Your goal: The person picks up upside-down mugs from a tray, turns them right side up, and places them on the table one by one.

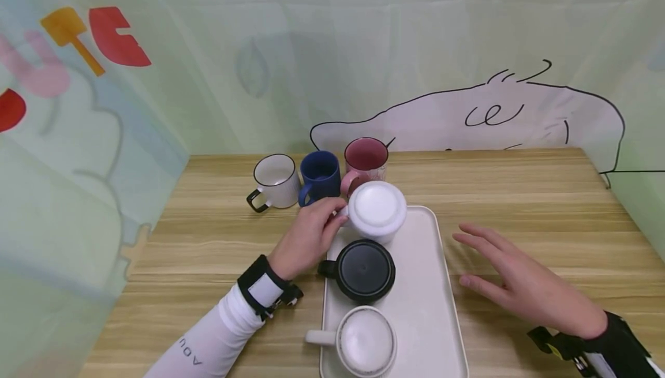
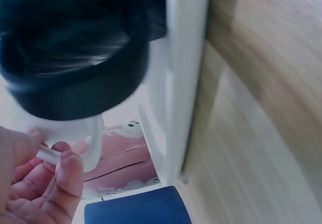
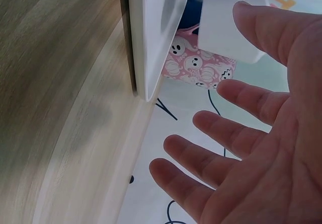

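Smooth white mug point(image 1: 376, 212), looped handle point(image 2: 94, 148)

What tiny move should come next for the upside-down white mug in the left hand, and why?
Probably bring the right hand in to steady the white mug. It's upside down over the far end of the tray, the left hand pinches only its handle, and the right hand is open beside the tray, holding nothing.
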Demonstrator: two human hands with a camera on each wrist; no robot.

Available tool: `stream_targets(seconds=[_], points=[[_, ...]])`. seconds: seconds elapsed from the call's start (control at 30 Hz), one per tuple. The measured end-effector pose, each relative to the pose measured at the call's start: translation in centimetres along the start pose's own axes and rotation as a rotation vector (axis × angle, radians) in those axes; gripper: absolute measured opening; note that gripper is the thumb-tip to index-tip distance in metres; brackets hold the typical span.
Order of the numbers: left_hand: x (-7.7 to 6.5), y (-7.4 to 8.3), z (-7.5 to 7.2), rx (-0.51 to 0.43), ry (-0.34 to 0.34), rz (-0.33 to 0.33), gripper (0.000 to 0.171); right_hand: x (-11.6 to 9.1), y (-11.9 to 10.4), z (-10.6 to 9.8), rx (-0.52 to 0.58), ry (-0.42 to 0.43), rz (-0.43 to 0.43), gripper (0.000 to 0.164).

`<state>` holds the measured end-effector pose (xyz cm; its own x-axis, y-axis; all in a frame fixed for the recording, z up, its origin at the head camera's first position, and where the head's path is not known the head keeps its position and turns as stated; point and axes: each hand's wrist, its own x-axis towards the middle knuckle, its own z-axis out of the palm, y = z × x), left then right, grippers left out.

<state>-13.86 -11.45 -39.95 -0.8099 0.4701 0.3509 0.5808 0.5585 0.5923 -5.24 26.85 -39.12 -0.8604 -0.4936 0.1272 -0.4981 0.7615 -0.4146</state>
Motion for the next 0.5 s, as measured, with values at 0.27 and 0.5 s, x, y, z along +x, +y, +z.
stream_targets(seconds=[0.27,0.5], points=[[0.6,1.2,-0.8,-0.041,0.039,0.001,0.018,0.0,-0.2,-0.1,-0.018,0.013,-0.014,0.069],[1.3,2.6,-1.7,-0.08,0.064,-0.017,0.018,0.7,-0.5,-0.5,0.023,-0.014,-0.015,0.069]])
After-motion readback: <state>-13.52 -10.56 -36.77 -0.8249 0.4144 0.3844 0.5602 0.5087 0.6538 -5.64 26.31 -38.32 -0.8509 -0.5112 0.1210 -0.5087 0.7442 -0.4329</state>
